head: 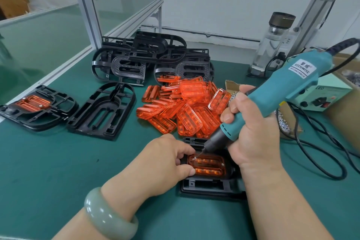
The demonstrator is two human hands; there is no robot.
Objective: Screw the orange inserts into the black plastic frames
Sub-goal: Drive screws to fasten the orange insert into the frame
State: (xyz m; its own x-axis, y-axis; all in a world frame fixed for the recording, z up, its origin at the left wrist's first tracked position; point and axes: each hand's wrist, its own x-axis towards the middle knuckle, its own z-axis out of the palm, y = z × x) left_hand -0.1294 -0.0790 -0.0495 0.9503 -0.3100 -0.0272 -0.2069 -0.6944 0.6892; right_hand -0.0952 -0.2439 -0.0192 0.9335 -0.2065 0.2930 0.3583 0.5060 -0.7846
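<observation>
Orange plastic fills the middle of the black frame (210, 187) lying flat on the green mat (58, 161) right in front of you: that is the insert (208, 165), seated in its opening. Your left hand (169, 159) pinches the insert's left end, thumb on the near edge and a curled finger on the far edge. Your right hand (251, 132) is wrapped round the teal screwdriver (282, 91), which leans up to the right; its bit tip meets the insert's far-left corner. Behind the frame lies a heap of loose inserts (185, 107), and beyond it a stack of frames (152, 56). To your left sit an empty frame (105, 111) and, further left, a frame with its insert fitted (39, 107). A pale green bangle (109, 218) rings your left wrist.
</observation>
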